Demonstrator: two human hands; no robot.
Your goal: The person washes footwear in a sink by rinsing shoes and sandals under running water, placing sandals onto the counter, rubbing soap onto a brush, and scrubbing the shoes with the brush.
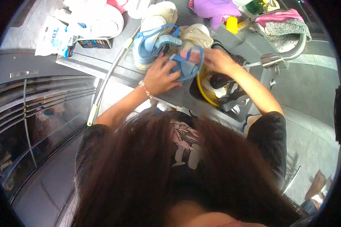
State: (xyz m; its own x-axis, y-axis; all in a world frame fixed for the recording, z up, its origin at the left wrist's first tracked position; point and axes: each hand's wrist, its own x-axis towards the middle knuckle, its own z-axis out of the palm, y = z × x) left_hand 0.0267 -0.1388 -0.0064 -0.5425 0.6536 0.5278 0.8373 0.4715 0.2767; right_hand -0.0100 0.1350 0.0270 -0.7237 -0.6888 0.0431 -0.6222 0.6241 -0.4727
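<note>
A light blue sandal (pixel 186 68) with straps is between my two hands, partly covered by fingers. My left hand (pixel 161 75), wearing a beaded bracelet, is closed around its left side. On the other side, the fingers of my right hand (pixel 217 60) pinch at the strap; they are slightly blurred. A second blue sandal (pixel 142 49) rests on the grey counter to the left, beside my left hand. White sneakers (pixel 163 13) stand behind the sandals. Below my right hand, a yellow-rimmed basin (pixel 205 94) sits in the sink with dark and white footwear in it.
A faucet (pixel 276 59) with pink and grey cloths (pixel 286 28) draped over it is at the right. A thin rod (pixel 111 72) crosses the counter's left part. Further left are a phone (pixel 94 44) and a white packet (pixel 53 38). Purple cloth (pixel 215 9) lies at the back.
</note>
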